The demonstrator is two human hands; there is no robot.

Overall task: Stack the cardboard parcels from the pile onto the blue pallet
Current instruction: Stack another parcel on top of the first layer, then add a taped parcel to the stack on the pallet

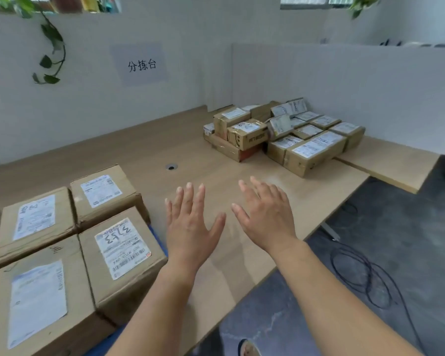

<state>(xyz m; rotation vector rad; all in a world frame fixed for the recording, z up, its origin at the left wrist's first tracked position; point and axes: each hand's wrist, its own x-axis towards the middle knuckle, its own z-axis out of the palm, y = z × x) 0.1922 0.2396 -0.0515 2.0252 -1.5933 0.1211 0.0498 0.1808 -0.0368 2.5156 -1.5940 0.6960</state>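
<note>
1. Four cardboard parcels [118,242] are sitting labels-up at near left on the blue pallet [157,240], packed edge to edge, probably to keep the stack square.
2. The pile [288,134] is lying far right on the table [165,140], well apart from the pallet, with many parcels not yet stacked.
3. The left hand [190,222] and right hand [265,217] are hovering palms-down over bare table between the two groups.
4. The fingers [189,194] on both hands are straight and spread apart, holding and touching nothing, looking ready for the next parcel.

Wall sign [141,65] reads 分拣台 — nearest parcel's label [122,249] bears handwritten 3753.
</note>
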